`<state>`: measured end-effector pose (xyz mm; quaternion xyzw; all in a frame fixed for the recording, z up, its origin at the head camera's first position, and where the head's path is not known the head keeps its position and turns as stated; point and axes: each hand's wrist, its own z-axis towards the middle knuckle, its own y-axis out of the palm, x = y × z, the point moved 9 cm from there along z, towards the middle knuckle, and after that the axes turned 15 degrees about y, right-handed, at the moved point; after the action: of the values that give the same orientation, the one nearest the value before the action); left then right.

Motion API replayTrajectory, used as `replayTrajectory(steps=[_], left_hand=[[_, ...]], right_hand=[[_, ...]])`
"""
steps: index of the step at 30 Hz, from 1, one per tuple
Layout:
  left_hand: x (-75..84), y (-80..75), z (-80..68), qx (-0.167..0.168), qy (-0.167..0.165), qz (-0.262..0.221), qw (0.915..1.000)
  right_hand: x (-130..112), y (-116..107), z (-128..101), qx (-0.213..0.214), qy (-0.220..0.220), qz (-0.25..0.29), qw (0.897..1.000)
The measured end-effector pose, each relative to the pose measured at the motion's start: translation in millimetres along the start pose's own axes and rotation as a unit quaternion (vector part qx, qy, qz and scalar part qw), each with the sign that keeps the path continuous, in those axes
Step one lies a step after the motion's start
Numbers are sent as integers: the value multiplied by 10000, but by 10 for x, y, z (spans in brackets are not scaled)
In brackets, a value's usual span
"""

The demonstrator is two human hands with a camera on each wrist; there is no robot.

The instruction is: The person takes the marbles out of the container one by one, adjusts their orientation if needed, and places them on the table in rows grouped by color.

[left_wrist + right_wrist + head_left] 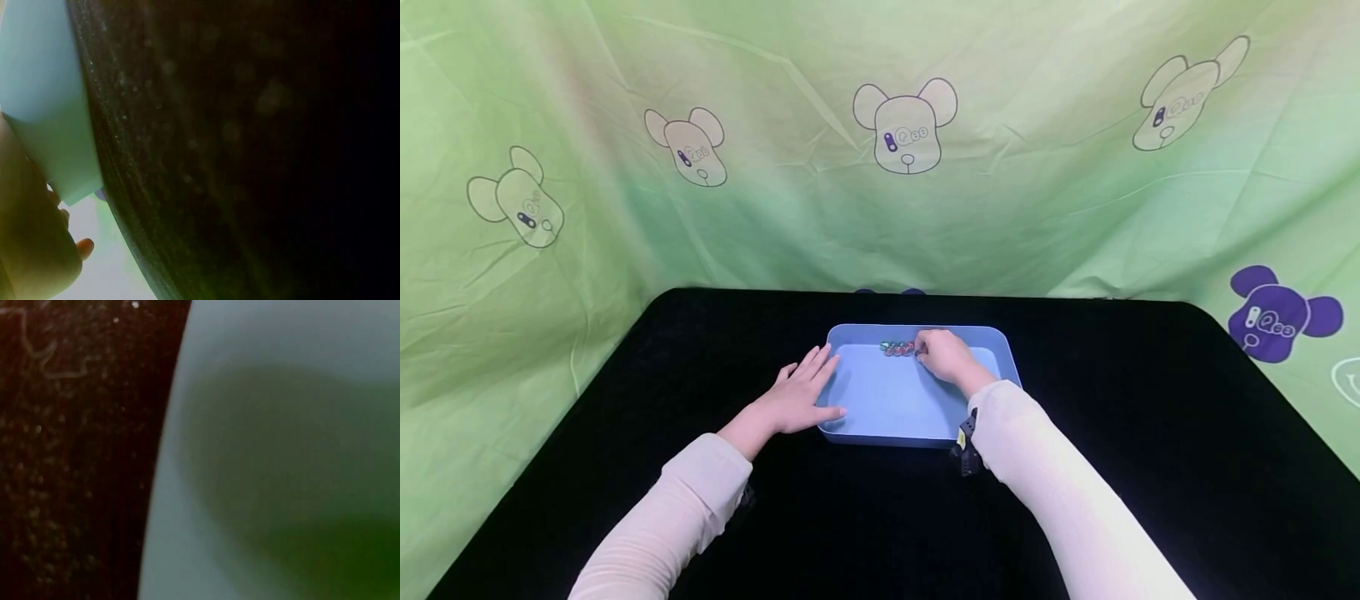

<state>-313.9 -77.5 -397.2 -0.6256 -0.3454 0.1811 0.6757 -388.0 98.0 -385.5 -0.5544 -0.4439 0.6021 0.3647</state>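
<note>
A shallow blue tray (887, 400) lies on the black table. Near its far wall, small glassy marbles (897, 348) with red and green colouring sit packed together in short rows. My right hand (945, 354) reaches over the tray's right part, its fingers curled down at the right end of these rows and pinching a marble there, mostly hidden by the fingertips. My left hand (801, 396) rests on the tray's left rim with fingers spread, the thumb over the near left corner. In the left wrist view, that hand (31, 231) is beside the tray's side (47, 87).
Black cloth (1120, 400) covers the table around the tray. Behind and at the sides hangs a green curtain (790, 225) printed with bear heads. The right wrist view holds mostly the tray's pale edge (164, 487) and a blurred shadow.
</note>
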Motion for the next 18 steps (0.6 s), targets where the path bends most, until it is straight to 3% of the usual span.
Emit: replayTrajectory(steps=[18], left_hand=[[13,-7,-6,10,-29,-70,10000]], right_hand=[[8,-75,-69,6,-177,177,9997]])
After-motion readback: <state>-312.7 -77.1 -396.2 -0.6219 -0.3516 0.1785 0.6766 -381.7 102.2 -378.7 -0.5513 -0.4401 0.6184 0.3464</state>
